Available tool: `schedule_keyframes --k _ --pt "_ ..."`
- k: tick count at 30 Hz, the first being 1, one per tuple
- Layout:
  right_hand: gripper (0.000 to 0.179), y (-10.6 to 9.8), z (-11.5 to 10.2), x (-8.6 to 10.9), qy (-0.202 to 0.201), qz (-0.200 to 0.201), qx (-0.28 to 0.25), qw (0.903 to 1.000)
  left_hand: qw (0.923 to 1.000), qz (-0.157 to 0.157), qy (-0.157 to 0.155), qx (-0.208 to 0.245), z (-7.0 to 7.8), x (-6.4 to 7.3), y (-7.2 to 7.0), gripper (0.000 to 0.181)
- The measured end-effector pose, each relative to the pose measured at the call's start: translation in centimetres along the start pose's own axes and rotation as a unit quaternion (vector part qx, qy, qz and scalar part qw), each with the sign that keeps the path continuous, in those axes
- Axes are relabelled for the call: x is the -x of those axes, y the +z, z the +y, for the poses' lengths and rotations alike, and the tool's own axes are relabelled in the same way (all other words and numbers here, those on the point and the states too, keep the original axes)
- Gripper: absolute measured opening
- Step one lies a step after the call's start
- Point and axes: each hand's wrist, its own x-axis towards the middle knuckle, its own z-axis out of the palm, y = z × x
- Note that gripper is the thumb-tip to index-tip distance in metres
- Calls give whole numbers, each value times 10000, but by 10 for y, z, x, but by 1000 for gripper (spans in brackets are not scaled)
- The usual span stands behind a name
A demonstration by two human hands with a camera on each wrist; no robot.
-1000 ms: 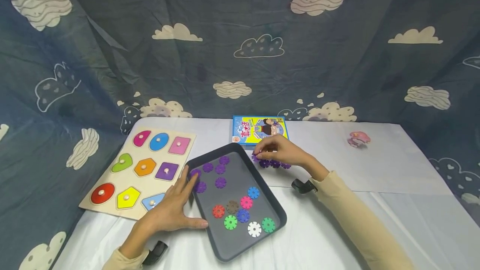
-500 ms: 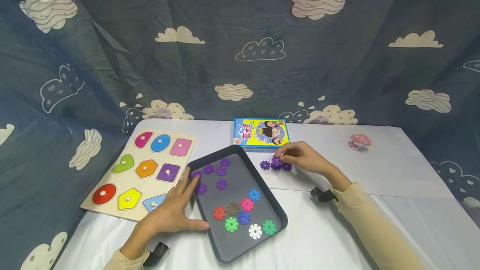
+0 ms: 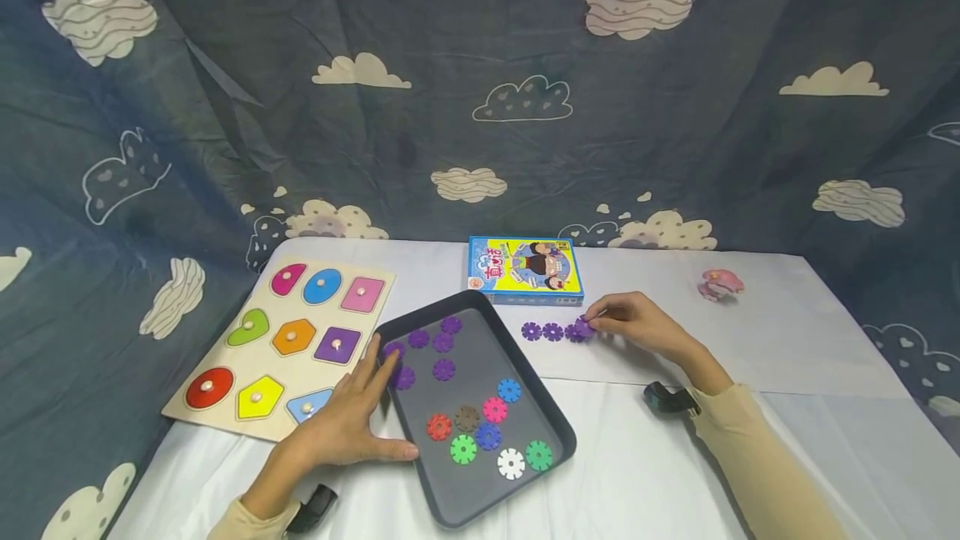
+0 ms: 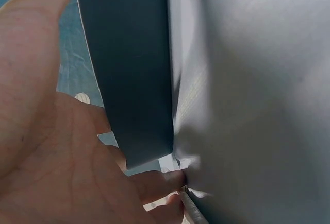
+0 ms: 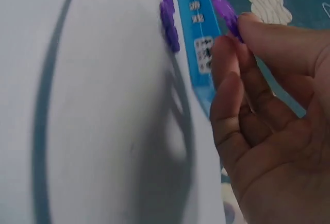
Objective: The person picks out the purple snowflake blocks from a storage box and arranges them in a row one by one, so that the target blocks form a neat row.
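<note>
In the head view my right hand (image 3: 643, 327) pinches a purple notched disc (image 3: 584, 327) between thumb and fingertips. It hovers above the right end of a row of purple discs (image 3: 552, 332) on the white cloth. The right wrist view shows the pinched disc (image 5: 227, 14) edge-on, raised off the table. My left hand (image 3: 341, 423) lies at the dark tray's (image 3: 427, 477) left side, fingers and thumb spread and touching its rim. Several purple discs (image 3: 443, 369) lie in the tray's far part. Discs of other colours, such as a white one (image 3: 511, 463), lie nearer.
A wooden shape-puzzle board (image 3: 277, 348) lies left of the tray, partly behind my left hand. A blue and yellow card box (image 3: 525, 269) sits behind the row of discs. Farther right stands a small pink toy (image 3: 721, 283). A cloud-patterned curtain (image 3: 480, 148) hangs behind the table.
My right hand has moved right along the row with the purple disc, uncovering discs on the left of the row. My left hand stays at the tray.
</note>
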Motion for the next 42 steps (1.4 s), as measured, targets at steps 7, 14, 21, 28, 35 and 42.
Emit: schedule_keyframes --k 7,14,21,28,35,42 --pt "14 -6 9 6 199 197 372 9989 10000 14 9 -27 1 0 -2 130" --pt "16 -7 10 7 241 164 580 9979 10000 44 33 -48 2 1 -2 130" --pt "18 -8 9 10 410 200 710 9964 10000 62 77 -13 2 0 -1 129" --pt "19 -8 7 9 405 126 753 9963 9999 71 67 -52 1 -1 0 130" --pt "16 -6 6 8 482 145 952 9942 9999 74 44 -64 1 0 1 129" --pt "15 -5 7 8 501 238 1095 9924 9999 77 26 -63 1 0 2 130"
